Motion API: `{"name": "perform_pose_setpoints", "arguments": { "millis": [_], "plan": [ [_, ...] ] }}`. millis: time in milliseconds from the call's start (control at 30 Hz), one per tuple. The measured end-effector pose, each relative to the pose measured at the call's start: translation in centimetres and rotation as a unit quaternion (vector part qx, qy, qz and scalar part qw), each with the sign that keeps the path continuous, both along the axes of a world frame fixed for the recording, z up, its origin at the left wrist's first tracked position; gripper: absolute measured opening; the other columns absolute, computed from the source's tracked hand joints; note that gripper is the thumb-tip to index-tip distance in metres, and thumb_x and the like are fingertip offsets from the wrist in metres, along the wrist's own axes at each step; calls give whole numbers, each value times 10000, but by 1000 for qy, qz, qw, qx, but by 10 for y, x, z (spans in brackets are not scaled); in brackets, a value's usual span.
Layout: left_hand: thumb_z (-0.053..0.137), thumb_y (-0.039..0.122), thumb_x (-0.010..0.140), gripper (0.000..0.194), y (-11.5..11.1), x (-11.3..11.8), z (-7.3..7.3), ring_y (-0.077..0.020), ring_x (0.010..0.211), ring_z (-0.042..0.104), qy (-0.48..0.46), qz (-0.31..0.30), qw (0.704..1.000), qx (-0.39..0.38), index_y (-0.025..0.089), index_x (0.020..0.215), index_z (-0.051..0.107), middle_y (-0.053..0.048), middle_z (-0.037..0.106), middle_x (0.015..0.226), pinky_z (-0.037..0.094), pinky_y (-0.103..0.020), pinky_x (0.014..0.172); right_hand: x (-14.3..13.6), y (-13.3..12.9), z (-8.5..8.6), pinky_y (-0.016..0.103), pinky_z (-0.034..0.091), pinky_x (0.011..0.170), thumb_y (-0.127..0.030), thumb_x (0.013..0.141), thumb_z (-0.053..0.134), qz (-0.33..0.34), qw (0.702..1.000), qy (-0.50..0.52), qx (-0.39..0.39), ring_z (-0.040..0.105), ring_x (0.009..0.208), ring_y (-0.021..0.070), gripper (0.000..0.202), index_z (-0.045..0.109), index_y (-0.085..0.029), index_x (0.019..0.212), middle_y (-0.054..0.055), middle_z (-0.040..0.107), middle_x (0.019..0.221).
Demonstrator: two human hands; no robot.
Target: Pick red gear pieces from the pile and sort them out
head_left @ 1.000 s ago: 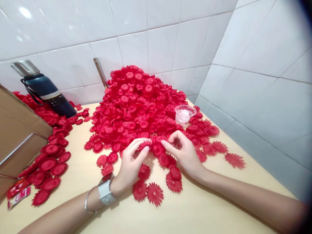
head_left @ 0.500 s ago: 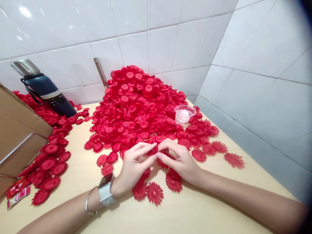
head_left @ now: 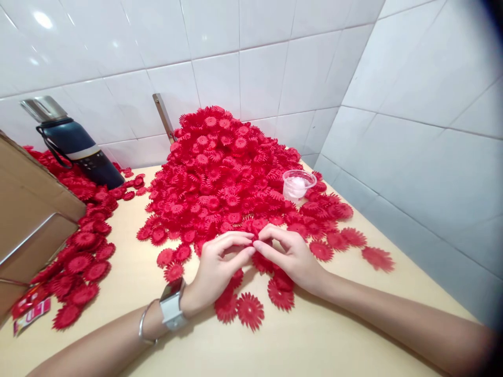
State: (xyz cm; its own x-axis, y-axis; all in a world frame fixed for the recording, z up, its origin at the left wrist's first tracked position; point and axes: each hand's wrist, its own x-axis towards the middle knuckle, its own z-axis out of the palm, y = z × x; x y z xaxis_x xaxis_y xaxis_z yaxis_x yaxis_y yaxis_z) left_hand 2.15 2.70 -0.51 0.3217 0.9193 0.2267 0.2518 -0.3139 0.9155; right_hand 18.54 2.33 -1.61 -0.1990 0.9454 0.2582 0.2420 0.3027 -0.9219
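Compared with a second ago, the right hand (head_left: 301, 259) has come left and its fingertips now meet those of the left hand (head_left: 214, 267), just at the near side of the big red heap (head_left: 220, 167). Left grip looks pinched on a red flower piece (head_left: 255, 237), though only a sliver shows between the fingertips. Can't tell whether the right grip is clamped on it too or just touching.

Biggest worry imo is that pinch: the piece is small and mostly covered by fingers, so an uneven squeeze could bend the thin petals or pop it out. If it drops, good luck spotting it, cos it'd land among the loose flower pieces (head_left: 250, 311) on the bench (head_left: 334, 335) and they all look alike.

Second thing is the heap. It's steep and just beyond the fingers, so a knuckle bumping its base could start a little slide towards the hands. The clear cup (head_left: 288, 191) sits against its right side with something whitish in it, and a slide or a careless swipe of the right hand could tip it. Also the watch (head_left: 172, 309) on the left wrist might catch petals if that arm drags through the strays
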Motion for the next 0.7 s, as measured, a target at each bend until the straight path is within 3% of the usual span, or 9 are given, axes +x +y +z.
{"name": "perform_pose_setpoints", "arguments": {
  "millis": [333, 500, 700],
  "plan": [
    [586, 227, 769, 99, 1, 2, -2, -173, 855, 607, -62, -15, 995, -81, 174, 846, 619, -54, 638, 932, 502, -279, 762, 1, -1, 1, 283, 413, 649, -204, 812, 479, 19, 1000, -16, 13, 522, 693, 152, 114, 542, -189, 718, 17, 544, 722],
    [578, 181, 761, 48, 2, 2, 1, -166, 856, 585, -47, -13, 997, -57, 162, 732, 612, -48, 612, 910, 481, -267, 763, 1, -1, 0, 276, 393, 631, -163, 788, 485, 31, 997, -56, 43, 499, 664, 147, 133, 538, -187, 668, 9, 542, 674],
    [532, 190, 787, 105, 4, -1, -2, -162, 863, 557, -73, 39, 995, -59, 161, 689, 555, -48, 566, 970, 469, -249, 703, 3, 2, -5, 240, 329, 520, -175, 743, 471, -73, 997, 18, -21, 413, 546, 114, 143, 445, -183, 603, -33, 444, 568]
  ]
}}
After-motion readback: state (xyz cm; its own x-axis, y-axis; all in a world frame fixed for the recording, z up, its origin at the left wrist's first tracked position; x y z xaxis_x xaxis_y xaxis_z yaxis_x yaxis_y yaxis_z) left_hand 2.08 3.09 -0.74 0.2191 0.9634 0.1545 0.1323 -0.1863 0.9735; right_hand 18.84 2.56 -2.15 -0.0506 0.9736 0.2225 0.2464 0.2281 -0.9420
